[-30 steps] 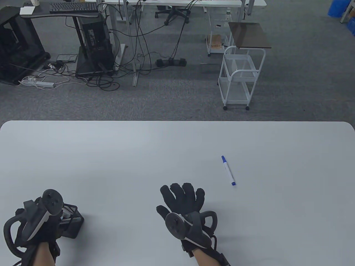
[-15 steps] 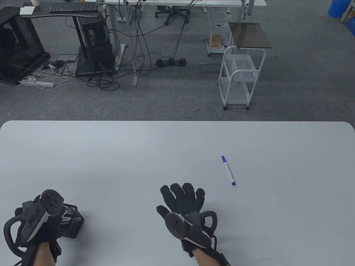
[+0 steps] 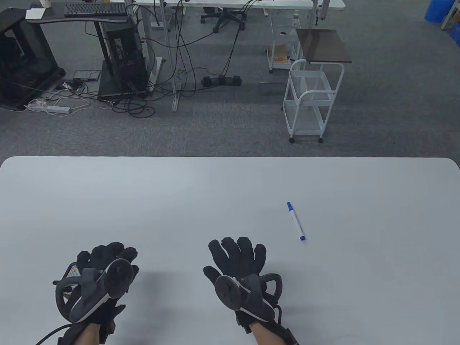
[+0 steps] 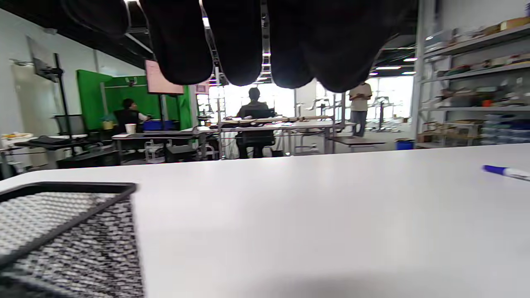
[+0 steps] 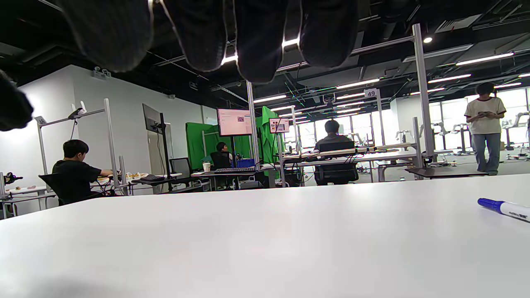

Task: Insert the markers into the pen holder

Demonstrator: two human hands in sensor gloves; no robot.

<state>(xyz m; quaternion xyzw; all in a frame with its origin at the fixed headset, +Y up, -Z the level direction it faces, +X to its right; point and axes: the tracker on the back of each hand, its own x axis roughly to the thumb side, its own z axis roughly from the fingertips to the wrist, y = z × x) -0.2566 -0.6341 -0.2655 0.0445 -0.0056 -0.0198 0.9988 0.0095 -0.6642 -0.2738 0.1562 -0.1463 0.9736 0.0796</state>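
Note:
A white marker [image 3: 296, 220] with a blue cap lies on the white table [image 3: 230, 187], right of centre. It also shows at the right edge of the left wrist view [image 4: 505, 171] and of the right wrist view [image 5: 503, 207]. The black mesh pen holder [image 4: 62, 231] stands just left of my left hand; in the table view only a bit of its mesh [image 3: 74, 270] shows beside the tracker. My left hand [image 3: 107, 255] lies palm down, fingers spread, holding nothing. My right hand [image 3: 235, 251] lies flat and empty, down-left of the marker.
Beyond the table's far edge are a white wire cart [image 3: 311, 100], a computer stand [image 3: 122, 57] and floor cables [image 3: 179, 72]. Nothing else lies on the table.
My left hand has moved right from over the pen holder and turned palm down onto the table. The holder is now mostly hidden by its tracker. The right hand and marker have not moved.

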